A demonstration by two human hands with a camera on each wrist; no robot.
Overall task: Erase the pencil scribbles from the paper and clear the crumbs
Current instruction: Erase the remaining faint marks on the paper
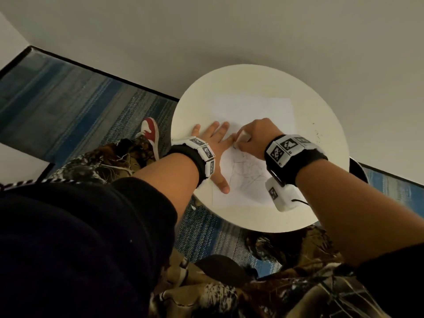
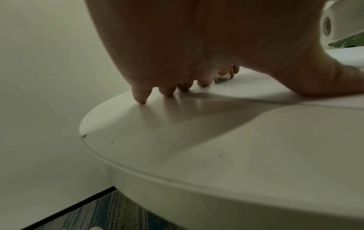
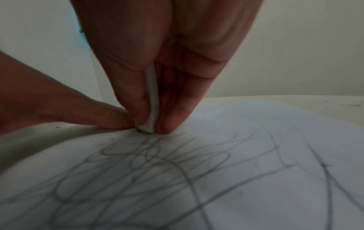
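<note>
**Now rubbing at the scribbles with the eraser on end**

I am watching the right hand [image 1: 257,136] pinching a white eraser [image 3: 152,99] between thumb and curled fingers. The eraser is standing nearly upright, its long axis running up into the palm and its darkened lower tip pressing onto the paper [image 1: 254,111]. That paper is lying at the middle of the round white table [image 1: 321,203], its long axis running from about 7 o'clock to 1 o'clock in the head view. Pencil scribbles [image 3: 157,171] are covering the sheet's 6 o'clock half. The left hand [image 1: 213,143] is lying flat with fingers spread, holding nothing, pressing on the sheet's 9 o'clock edge. Dark crumbs [image 1: 317,134] are sitting on the tabletop toward 3 o'clock.
</note>
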